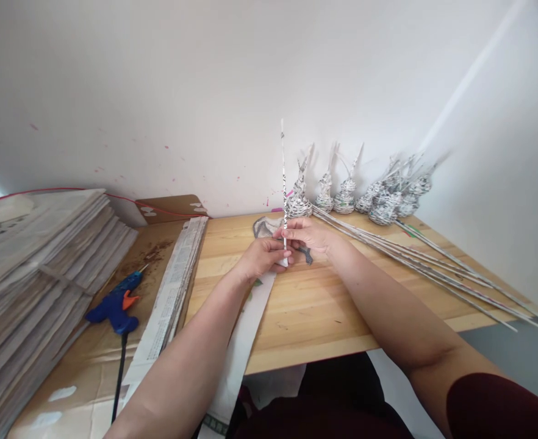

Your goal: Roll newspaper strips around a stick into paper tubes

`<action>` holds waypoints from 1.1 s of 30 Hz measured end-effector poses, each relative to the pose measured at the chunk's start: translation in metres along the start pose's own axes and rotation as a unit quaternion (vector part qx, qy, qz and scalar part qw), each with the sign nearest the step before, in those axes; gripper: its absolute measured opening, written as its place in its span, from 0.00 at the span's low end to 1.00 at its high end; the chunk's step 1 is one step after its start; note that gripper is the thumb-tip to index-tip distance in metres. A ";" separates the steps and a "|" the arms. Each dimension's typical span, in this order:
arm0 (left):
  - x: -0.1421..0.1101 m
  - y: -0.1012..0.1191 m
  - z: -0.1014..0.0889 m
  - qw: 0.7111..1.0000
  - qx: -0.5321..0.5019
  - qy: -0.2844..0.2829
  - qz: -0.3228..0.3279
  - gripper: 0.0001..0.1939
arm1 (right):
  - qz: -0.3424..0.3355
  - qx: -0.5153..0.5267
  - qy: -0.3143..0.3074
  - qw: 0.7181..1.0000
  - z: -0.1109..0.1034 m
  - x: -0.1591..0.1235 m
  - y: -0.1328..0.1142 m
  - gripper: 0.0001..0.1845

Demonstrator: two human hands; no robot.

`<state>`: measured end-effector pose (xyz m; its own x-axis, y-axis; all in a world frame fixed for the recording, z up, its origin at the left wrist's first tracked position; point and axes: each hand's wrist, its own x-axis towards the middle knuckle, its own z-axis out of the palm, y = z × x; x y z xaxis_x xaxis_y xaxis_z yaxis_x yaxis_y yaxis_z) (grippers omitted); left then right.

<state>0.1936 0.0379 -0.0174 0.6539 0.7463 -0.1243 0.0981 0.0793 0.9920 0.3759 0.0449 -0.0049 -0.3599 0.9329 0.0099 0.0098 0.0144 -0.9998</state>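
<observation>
A thin rolled newspaper tube [283,164] stands upright between my two hands. Its lower end joins a strip of newspaper [256,311] that runs down over the table's front edge. My left hand [265,256] pinches the tube low down, where the strip meets it. Just above, the fingers of my right hand [306,235] are closed round the tube. A crumpled grey cloth [263,227] lies behind my hands, partly hidden by them.
Several woven paper figures [344,198] line the wall. Long paper tubes [401,256] lie across the wooden table [315,323] at right. To the left are newspaper strips [172,286], a blue glue gun [116,308] on cardboard and a tall stack of newspapers [44,274].
</observation>
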 end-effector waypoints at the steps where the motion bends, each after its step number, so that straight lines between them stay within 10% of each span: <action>1: -0.001 0.001 0.000 1.000 -0.003 0.001 -0.001 0.20 | 0.002 -0.004 -0.018 1.000 -0.001 0.000 0.000 0.20; 8: -0.003 0.006 0.003 0.999 -0.035 -0.002 -0.001 0.23 | -0.004 0.011 0.032 0.999 0.001 0.001 0.000 0.18; 15: -0.001 0.001 -0.002 0.999 -0.021 -0.027 0.011 0.20 | 0.021 0.022 -0.070 0.997 -0.004 -0.005 -0.003 0.19; 33: 0.003 -0.007 -0.005 0.999 0.000 -0.044 -0.009 0.21 | -0.077 0.030 0.083 0.993 -0.003 0.005 -0.005 0.20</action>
<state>0.1913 0.0428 -0.0243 0.7158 0.6834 -0.1435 0.1109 0.0915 0.9896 0.3771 0.0506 0.0003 -0.1950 0.9676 0.1603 -0.0900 0.1451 -0.9853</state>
